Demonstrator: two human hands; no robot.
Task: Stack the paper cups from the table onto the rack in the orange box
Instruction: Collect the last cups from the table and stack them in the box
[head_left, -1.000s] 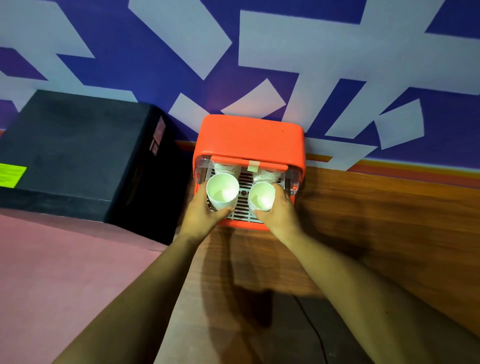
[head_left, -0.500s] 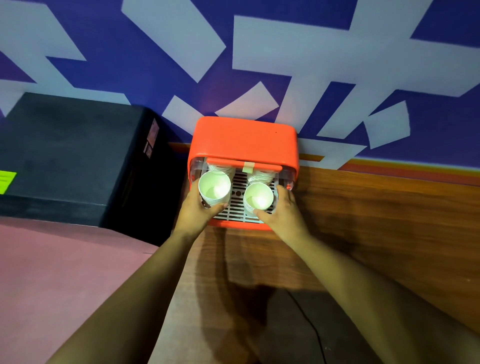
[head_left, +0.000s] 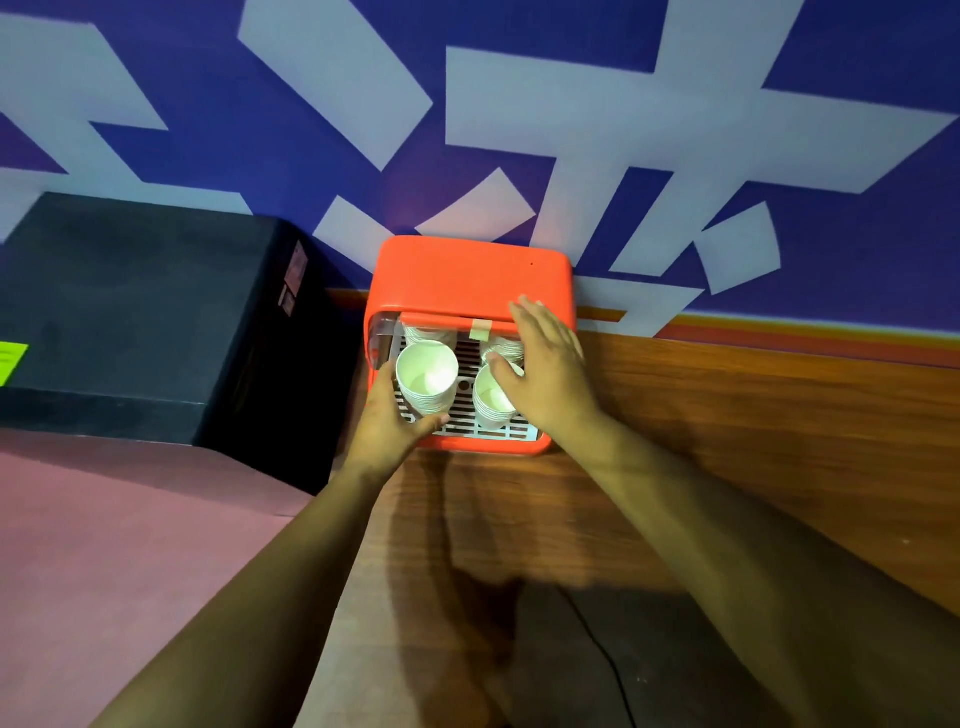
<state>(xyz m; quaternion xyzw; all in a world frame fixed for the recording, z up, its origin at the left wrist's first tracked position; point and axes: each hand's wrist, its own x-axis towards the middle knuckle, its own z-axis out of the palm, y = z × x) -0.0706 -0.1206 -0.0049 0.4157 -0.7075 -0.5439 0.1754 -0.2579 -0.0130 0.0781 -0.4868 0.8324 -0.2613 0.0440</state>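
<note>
R hand (head_left: 545, 364) has come off the R cup stack (head_left: 491, 402) since 0.5 s ago. It now hovers over the front R of the orange box (head_left: 467, 270), fingers straight and spread, holding nothing. Thumb overlaps the stack's rim; cannot tell if touching.

L hand (head_left: 384, 421) as before: fingers and thumb curled round the L cup stack (head_left: 427, 374), gripping its side.

Both stacks stand upright, mouths up, side by side on the white slotted rack (head_left: 467, 423) inside the box, L stack taller.

More cups (head_left: 426, 335) sit behind, under the lid edge.

Box sits on wooden table (head_left: 727, 441) against the wall, black box (head_left: 130, 301) to its L.
</note>
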